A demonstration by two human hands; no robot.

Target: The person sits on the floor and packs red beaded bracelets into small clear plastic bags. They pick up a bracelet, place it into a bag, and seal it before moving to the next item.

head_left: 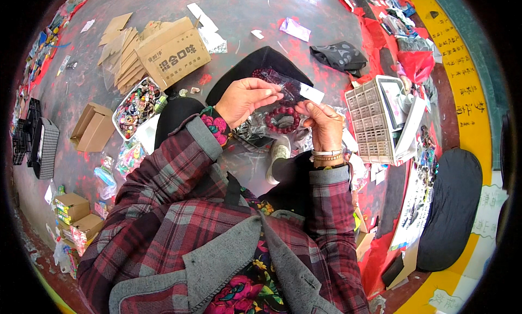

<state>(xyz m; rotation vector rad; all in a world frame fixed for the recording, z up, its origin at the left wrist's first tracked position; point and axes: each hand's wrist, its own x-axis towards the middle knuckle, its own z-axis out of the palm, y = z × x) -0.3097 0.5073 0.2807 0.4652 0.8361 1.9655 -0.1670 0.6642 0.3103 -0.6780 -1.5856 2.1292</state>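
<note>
My left hand (247, 101) is closed in a pinch on a clear plastic bag (285, 83) in front of me. My right hand (324, 124), a bangle and bracelets at its wrist, pinches the bag's near edge beside a white label (311, 94). Just below the fingertips is a bracelet of dark red beads (281, 120); whether it touches my right fingers I cannot tell. More dark red beads show at the bag's far side. Behind the hands stands a black seat (267, 57), and crumpled clear plastic lies under the bracelet.
Left of me are a white tub of colourful hair ties (139, 108), a large cardboard box (172, 52), flattened cardboard and a small open carton (92, 127). A white plastic basket (371, 121) stands at my right. Farther right lie a black cushion-like pad (452, 211) and red cloth.
</note>
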